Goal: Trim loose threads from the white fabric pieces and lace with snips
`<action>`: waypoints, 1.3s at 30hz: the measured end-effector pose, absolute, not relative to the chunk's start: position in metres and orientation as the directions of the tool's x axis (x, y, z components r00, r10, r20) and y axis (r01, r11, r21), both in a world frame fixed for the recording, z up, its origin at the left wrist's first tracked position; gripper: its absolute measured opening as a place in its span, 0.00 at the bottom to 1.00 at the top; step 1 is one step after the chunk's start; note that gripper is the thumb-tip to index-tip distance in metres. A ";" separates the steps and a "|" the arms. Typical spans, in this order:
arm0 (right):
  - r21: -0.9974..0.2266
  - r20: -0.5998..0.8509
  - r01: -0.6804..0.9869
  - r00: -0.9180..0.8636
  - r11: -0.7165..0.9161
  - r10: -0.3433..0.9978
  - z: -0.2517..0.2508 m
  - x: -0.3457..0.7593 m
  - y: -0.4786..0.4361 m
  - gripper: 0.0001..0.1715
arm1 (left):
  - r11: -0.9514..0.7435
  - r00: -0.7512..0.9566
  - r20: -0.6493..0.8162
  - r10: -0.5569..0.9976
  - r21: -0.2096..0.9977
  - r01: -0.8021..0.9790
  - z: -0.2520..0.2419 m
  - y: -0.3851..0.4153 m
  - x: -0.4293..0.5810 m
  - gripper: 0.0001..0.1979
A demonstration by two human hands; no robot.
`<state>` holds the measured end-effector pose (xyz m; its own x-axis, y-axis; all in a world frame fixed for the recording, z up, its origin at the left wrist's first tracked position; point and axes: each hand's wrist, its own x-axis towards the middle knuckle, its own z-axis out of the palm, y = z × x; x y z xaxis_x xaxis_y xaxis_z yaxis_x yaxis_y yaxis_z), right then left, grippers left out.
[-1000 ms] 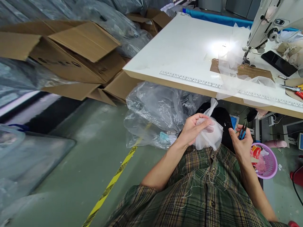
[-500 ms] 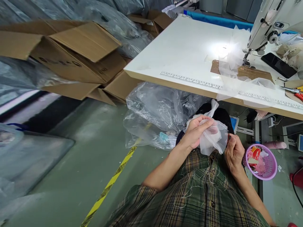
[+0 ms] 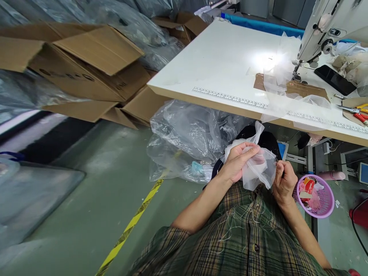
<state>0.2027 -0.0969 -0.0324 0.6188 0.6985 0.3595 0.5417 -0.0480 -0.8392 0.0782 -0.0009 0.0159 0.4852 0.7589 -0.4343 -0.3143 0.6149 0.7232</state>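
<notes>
Your left hand pinches the sheer fabric over your lap; right hand curled at its edge, can't tell if it's pinching anything. Looks mid-handling: piece not yet set down, sheer strip left on the table. Finished share unclear.

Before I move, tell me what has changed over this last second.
The right hand has moved left to the edge of the sheer white fabric and is curled closed; the blue-handled snips seen in it can no longer be made out. The left hand shifted slightly right, the fabric spreading further that way. Unchanged: the left hand's grip on the fabric, the sewing machine and the purple basket.
</notes>
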 end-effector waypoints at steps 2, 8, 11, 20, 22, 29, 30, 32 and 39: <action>-0.897 0.273 0.436 0.672 -0.070 0.689 -0.028 0.201 -0.098 0.28 | 0.616 0.490 -0.432 0.757 0.723 -0.313 0.016 -0.001 0.079 0.19; -0.998 -0.053 0.002 0.575 -0.067 0.816 -0.011 0.197 -0.097 0.25 | 0.486 0.446 -0.356 0.821 0.846 -0.219 0.007 -0.005 0.080 0.22; -0.991 -0.134 -0.087 0.579 -0.102 0.804 -0.008 0.200 -0.094 0.23 | 0.042 0.216 -0.033 0.976 0.998 -0.036 0.006 -0.007 0.076 0.20; -0.992 -0.107 -0.121 0.561 -0.046 0.821 0.002 0.214 -0.095 0.24 | -0.499 0.788 0.293 0.541 0.866 0.020 0.023 0.016 0.090 0.14; -0.991 -0.109 -0.131 0.568 -0.041 0.816 0.003 0.214 -0.096 0.24 | -0.464 0.780 0.282 0.558 0.886 0.012 0.017 0.017 0.096 0.13; -0.993 -0.103 -0.110 0.534 -0.052 0.839 0.000 0.224 -0.099 0.18 | -0.479 0.761 0.363 0.538 0.874 -0.078 0.006 0.017 0.094 0.09; -0.992 -0.111 -0.104 0.528 -0.065 0.842 -0.002 0.225 -0.099 0.18 | -0.473 0.757 0.357 0.547 0.878 -0.073 0.008 0.018 0.092 0.09; -0.992 -0.123 -0.082 0.521 -0.094 0.845 -0.004 0.226 -0.099 0.18 | -0.434 0.748 0.317 0.583 0.900 -0.043 0.013 0.020 0.090 0.09; -0.991 -0.130 -0.049 0.522 -0.122 0.843 -0.008 0.227 -0.098 0.17 | -0.304 0.711 0.183 0.679 0.952 0.046 0.021 0.022 0.089 0.11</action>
<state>0.2271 -0.0980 -0.0082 0.5220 0.8430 -0.1300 -0.0491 -0.1225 -0.9913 0.0892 0.0217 0.0210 0.7109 0.6792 0.1826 0.0460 -0.3040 0.9516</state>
